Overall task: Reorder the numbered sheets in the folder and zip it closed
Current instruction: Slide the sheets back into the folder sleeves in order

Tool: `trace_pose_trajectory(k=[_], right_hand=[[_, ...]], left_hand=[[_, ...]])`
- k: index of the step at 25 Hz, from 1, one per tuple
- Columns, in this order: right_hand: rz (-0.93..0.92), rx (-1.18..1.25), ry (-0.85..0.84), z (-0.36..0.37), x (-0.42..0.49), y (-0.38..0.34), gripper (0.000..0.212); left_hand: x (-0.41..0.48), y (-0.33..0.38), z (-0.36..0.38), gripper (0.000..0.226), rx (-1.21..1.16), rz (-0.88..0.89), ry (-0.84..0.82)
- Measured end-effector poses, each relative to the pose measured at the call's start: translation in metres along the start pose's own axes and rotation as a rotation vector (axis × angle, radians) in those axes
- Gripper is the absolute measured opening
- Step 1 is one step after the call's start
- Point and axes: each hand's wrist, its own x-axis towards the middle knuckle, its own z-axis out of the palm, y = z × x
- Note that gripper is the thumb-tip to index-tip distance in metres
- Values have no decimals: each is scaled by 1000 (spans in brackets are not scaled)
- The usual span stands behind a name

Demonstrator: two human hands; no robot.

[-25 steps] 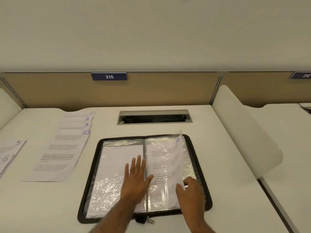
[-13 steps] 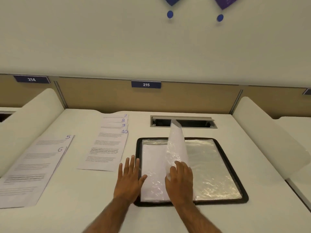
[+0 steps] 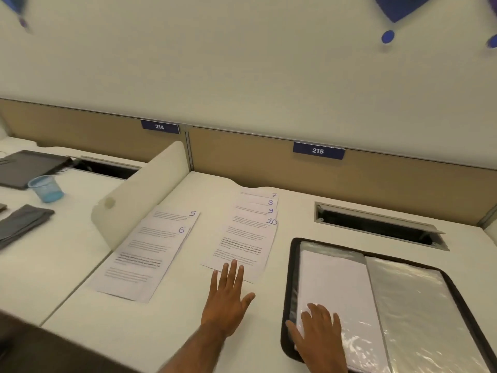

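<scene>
The black zip folder (image 3: pixel 291 281) lies open on the desk at the lower right, with clear plastic sleeves on both sides. My right hand (image 3: pixel 317 332) presses flat on the left-hand sleeve near its lower corner. My left hand (image 3: pixel 228 297) is spread flat over the desk, its fingertips at the near edge of the fanned stack of sheets numbered 7 to 10 (image 3: pixel 247 238). Further left lies a second stack showing sheets 5 and 6 (image 3: pixel 150 251).
A white divider panel (image 3: pixel 139 195) rises left of the sheets. Beyond it stand a blue plastic cup (image 3: pixel 47 188), a dark laptop (image 3: pixel 24 168) and a grey cloth (image 3: pixel 21 224). A cable slot (image 3: pixel 376 224) opens behind the folder. Signs 214 and 215 hang on the back panel.
The raised sleeve page has been turned over and laid flat on the folder's left side. My left hand moved left off the folder toward the 7–10 stack. The view swung left.
</scene>
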Motion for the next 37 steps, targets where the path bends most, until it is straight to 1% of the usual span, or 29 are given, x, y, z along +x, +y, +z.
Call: trace_pose_trajectory(k=[4,7,11,14,16,20,22,25,27,29,31,37], right_hand=[[-71,33,-92,9,41,-33,81],[-182,63,-111,7,65,-65,78],[-313,62,-57,2,95,-123,74],[-360,30,-24,9,122,-174,72],[-352,7,-41,14,140,-212,73],[-283,-3,-106,25,163,-290,73],[-259,7,-127,28,174,-321,73],[-171,59,-180,30,191,-361,74],[-138,20,-186,28,201,-377,80],[-163,-8,-127,26,216,-386,93],[-154,10,-187,21,232,-394,103],[-125,52,-222,31,284,-418,110]], left_hand=[[12,-40,-6,74,62,-45,38],[22,-74,-17,74,83,-98,65],[39,-132,-30,74,98,-142,114],[59,-190,-32,74,90,-167,125],[74,-232,-26,73,94,-159,118],[97,-312,-15,73,63,-111,46],[108,-339,-10,74,51,-64,27],[124,-372,-4,75,26,-7,-7],[136,-384,-2,76,10,14,-41],[148,-389,3,76,-27,35,-71],[154,-389,8,77,-61,46,-99],[157,-391,28,78,-82,70,-81]])
